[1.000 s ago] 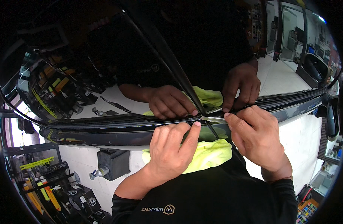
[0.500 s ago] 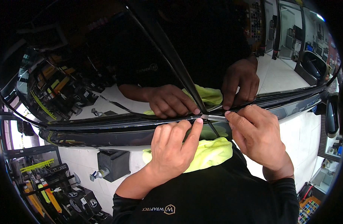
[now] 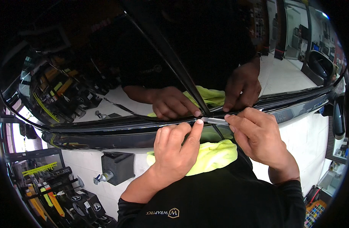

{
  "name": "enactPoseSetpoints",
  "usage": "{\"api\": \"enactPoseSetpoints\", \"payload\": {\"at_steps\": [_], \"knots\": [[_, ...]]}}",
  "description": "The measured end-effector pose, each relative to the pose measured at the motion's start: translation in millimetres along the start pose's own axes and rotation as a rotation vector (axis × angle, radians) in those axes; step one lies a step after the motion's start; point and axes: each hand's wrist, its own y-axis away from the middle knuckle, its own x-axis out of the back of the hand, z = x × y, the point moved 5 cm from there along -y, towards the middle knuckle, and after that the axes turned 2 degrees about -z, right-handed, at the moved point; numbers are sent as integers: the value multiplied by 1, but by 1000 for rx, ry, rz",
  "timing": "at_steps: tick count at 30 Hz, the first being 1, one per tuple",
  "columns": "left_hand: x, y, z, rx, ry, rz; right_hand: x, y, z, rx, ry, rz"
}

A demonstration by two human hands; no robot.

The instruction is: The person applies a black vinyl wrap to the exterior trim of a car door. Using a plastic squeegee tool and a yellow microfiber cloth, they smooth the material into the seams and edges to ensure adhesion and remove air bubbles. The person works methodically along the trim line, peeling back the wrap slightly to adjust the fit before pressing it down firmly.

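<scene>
A slim silver snap-off knife [image 3: 217, 121] lies nearly level in my right hand [image 3: 260, 138], pinched between thumb and fingers. Its blade end points left, to the fingertip of my left hand [image 3: 176, 146]. That index finger is stretched out and presses at the black window trim [image 3: 151, 126] of a dark car; the other left fingers are loosely bent and hold nothing I can see. The blade meets the trim just below the foot of the black pillar [image 3: 182, 72] between the windows. A yellow-green cloth [image 3: 216, 159] hangs between my body and the car.
The dark window glass [image 3: 220, 45] mirrors both hands. On the light tiled floor at left stand a dark box [image 3: 117, 167], a spray bottle [image 3: 103, 177] and a rack of tools [image 3: 45, 197]. A side mirror [image 3: 338, 117] juts out at right.
Both hands and the knife have shifted slightly left along the trim. More of the knife's body shows in front of the right fingers.
</scene>
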Motion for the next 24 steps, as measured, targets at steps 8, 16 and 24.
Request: {"api": "enactPoseSetpoints", "payload": {"at_steps": [8,16,24], "knots": [[14,-2,-10,-55,-10,75,20,-3,-3,33,21,67],[15,-29,2,-204,-145,-299,16,15,20,-58,-40,89],[14,-41,13,-196,-232,-310,17,24,27,-40,-117,123]]}}
